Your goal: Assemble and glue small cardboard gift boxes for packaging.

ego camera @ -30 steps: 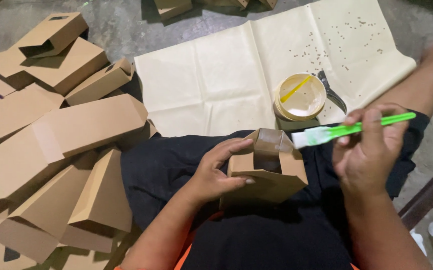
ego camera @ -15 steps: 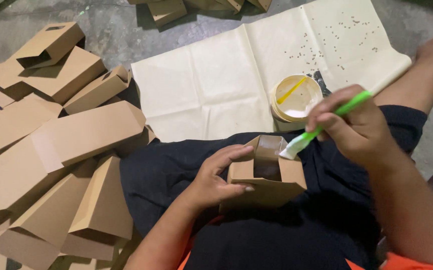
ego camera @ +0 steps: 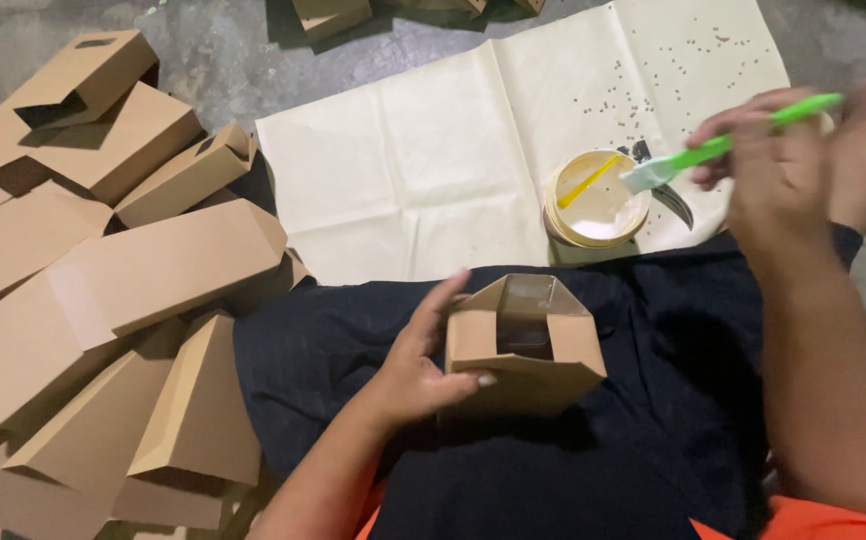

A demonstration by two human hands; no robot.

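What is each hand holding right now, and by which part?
Left hand grips the brown cardboard box by its left side. Right hand holds the green brush by its handle.

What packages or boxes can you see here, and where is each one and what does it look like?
Open brown cardboard box: on the lap, held by the left hand, flaps up.
Heap of brown cardboard boxes: floor at left, folded and flat, some with handle slots.
Round cream tub: on the pale paper sheet, beneath the green brush in the right hand.

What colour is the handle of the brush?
Bright green; the brush shows best in the head view, held in the right hand.
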